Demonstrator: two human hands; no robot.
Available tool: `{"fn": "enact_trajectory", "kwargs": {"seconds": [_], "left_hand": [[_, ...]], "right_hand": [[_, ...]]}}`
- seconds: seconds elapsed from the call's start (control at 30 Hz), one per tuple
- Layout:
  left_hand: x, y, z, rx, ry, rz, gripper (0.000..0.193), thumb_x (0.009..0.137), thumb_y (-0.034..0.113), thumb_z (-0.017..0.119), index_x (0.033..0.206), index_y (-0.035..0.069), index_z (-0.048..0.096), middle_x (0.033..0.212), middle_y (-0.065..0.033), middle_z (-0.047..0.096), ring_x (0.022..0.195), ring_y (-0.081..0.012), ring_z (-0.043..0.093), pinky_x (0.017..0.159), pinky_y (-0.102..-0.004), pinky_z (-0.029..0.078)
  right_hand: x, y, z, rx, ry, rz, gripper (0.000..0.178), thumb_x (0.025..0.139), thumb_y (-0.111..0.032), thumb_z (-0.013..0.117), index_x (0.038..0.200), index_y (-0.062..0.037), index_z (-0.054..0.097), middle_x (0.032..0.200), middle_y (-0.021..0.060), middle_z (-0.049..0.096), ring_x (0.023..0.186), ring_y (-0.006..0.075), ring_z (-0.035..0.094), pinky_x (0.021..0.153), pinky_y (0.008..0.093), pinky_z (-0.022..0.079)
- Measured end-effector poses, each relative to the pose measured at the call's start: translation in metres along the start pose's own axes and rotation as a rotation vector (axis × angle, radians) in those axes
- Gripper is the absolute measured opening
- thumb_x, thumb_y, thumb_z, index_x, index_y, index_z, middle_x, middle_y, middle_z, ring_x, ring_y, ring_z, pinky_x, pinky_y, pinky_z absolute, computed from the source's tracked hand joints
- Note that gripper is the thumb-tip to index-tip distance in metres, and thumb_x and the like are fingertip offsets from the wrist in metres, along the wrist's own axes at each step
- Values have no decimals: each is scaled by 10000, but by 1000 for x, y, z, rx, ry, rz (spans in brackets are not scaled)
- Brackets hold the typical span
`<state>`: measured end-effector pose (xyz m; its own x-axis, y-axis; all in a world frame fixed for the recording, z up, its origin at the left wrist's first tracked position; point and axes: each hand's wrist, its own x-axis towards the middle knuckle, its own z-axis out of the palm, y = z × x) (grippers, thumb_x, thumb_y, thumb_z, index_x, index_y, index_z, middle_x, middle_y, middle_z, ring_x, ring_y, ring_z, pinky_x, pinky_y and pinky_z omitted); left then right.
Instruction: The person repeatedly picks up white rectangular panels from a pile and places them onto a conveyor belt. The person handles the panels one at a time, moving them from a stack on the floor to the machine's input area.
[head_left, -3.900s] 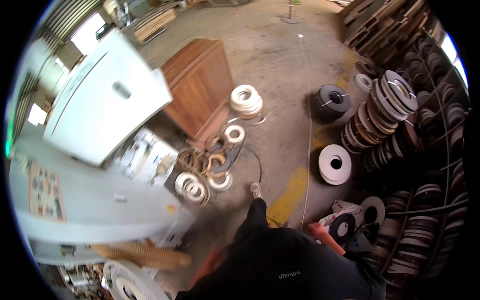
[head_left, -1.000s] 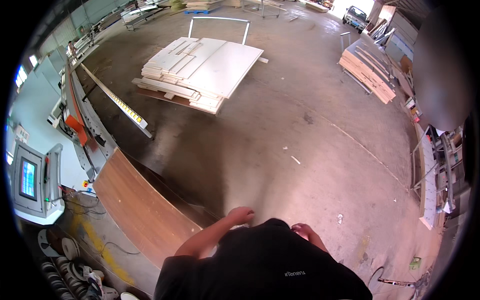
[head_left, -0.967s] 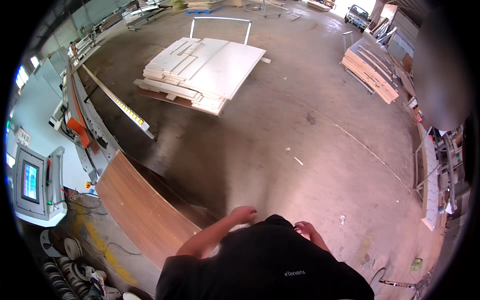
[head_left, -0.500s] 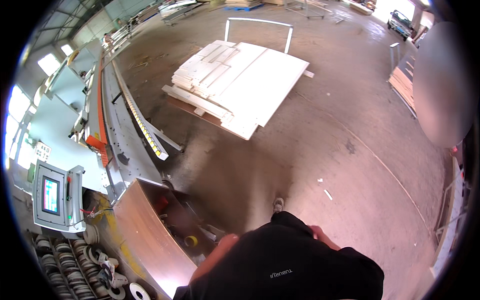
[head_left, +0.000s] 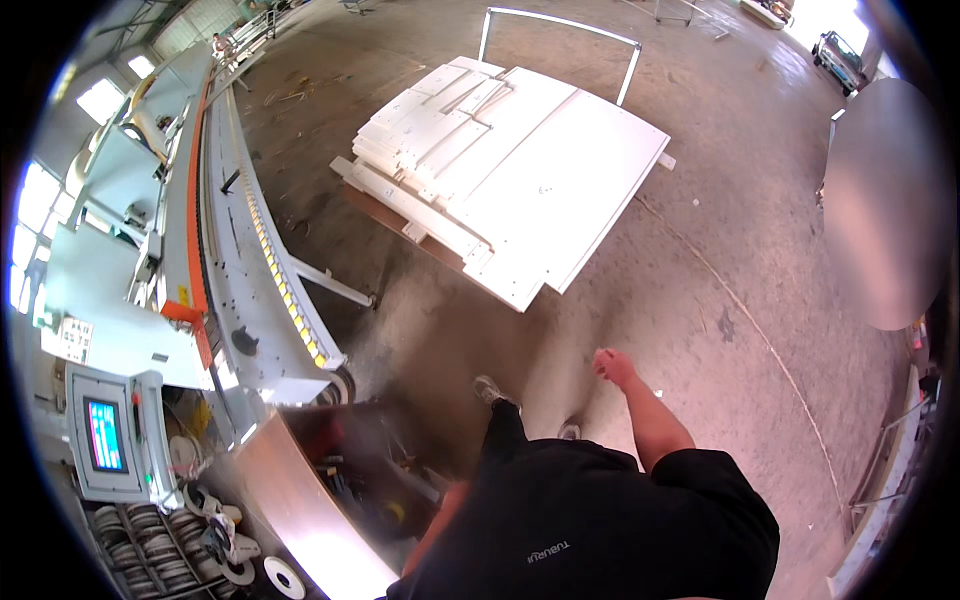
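My right hand (head_left: pixel 612 366) hangs out in front of my body over the concrete floor, its fingers curled in, and no object shows in it. Of my left arm (head_left: pixel 440 518) only part of the forearm shows, beside a wood-faced cabinet with an open top (head_left: pixel 300 500); the hand itself is hidden against my black shirt. Ahead of my right hand, apart from it, a low stack of white panels (head_left: pixel 560 170) lies with narrower strips on its left part. Both my shoes show on the floor.
A long machine with an orange rail (head_left: pixel 195 230) and a roller edge (head_left: pixel 275 265) runs along the left. Its control screen (head_left: pixel 104 435) stands near a rack of edging rolls (head_left: pixel 150 550). Behind the panels rises a white metal frame (head_left: pixel 565 28); a vehicle (head_left: pixel 838 62) stands far right.
My right hand has come out from behind my body and swung forward. I have stepped on, so the panel stack looks nearer and further right. The left forearm stays low by the cabinet.
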<state>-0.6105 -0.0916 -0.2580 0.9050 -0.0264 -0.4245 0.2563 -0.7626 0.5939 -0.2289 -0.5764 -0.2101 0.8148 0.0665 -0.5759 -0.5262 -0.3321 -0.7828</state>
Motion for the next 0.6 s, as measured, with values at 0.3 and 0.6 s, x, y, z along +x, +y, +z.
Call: {"fn": "enact_trajectory", "kwargs": {"seconds": [0.3, 0.6], "left_hand": [[188, 7, -145, -432, -201, -462, 267, 1004, 223, 557, 1146, 40, 689, 997, -108, 751, 851, -214, 724, 768, -356, 571], [235, 95, -188, -459, -271, -689, 330, 1011, 311, 507, 1213, 130, 697, 1191, -80, 728, 1044, -246, 702, 881, -365, 563]], "right_hand": [[97, 22, 64, -10, -129, 445, 399, 1008, -423, 544, 1168, -80, 669, 1035, 89, 741, 857, 190, 709, 682, 366, 544], [322, 47, 38, -81, 253, 332, 448, 1011, -493, 522, 1107, -88, 687, 967, 62, 724, 834, 194, 689, 681, 345, 520]]}}
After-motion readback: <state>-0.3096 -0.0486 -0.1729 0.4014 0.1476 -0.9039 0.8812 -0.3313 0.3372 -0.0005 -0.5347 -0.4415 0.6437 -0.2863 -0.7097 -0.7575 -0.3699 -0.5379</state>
